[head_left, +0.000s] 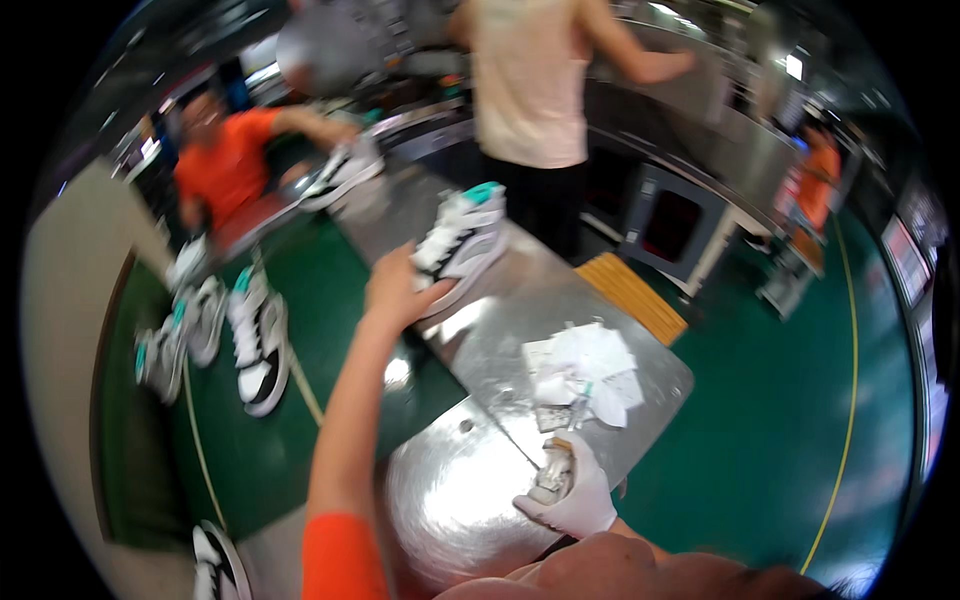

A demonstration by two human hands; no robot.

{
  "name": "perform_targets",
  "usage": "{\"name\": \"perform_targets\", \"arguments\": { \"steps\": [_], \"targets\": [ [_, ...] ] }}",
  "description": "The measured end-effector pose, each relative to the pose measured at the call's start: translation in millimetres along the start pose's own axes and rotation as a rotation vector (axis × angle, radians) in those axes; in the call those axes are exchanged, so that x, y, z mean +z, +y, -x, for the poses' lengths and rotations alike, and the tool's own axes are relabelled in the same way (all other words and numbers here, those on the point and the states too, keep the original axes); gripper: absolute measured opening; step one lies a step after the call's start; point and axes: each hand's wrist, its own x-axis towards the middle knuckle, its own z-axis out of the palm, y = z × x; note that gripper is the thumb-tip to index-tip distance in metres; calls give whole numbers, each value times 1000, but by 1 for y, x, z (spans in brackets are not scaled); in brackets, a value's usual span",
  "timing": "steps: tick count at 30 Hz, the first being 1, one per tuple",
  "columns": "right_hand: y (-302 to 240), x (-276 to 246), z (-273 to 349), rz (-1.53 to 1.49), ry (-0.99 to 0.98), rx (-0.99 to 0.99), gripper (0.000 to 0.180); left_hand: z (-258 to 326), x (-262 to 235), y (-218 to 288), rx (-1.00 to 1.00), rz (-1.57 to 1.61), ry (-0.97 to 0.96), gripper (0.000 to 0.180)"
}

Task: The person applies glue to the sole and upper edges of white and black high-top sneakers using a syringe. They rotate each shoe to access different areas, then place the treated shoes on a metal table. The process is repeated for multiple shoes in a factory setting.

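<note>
My bare left hand (393, 287) reaches forward and grips the near end of a white, grey and black sneaker (468, 240) with teal at its top. The sneaker is over the metal table (530, 290). My right hand (578, 492), in a white glove, is low over the table's near part. Its fingers curl round a small crumpled whitish-grey thing (552, 478) whose kind I cannot make out. Just beyond that hand lies a loose pile of white paper slips (590, 368).
Several sneakers, one of them black and white (258, 345), sit on the green belt (330, 350) to the left. A person in orange (235, 160) handles another sneaker (345, 172). Someone in a pale top (528, 85) stands beyond the table, near a yellow slatted board (632, 297).
</note>
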Motion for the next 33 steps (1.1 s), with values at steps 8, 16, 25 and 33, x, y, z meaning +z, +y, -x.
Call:
{"name": "perform_targets", "arguments": {
  "steps": [8,16,25,33],
  "targets": [
    [58,3,8,93,33,-80,85,-29,44,33,-209,103,-143,87],
    [55,0,1,-89,16,-98,83,152,-67,74,-127,21,-128,69],
    [36,-13,-8,-173,14,-156,88,342,-156,130,-700,-223,77,83],
    [20,-21,18,-132,-172,-72,75,364,-163,210,-548,388,-137,87]
  ]
}}
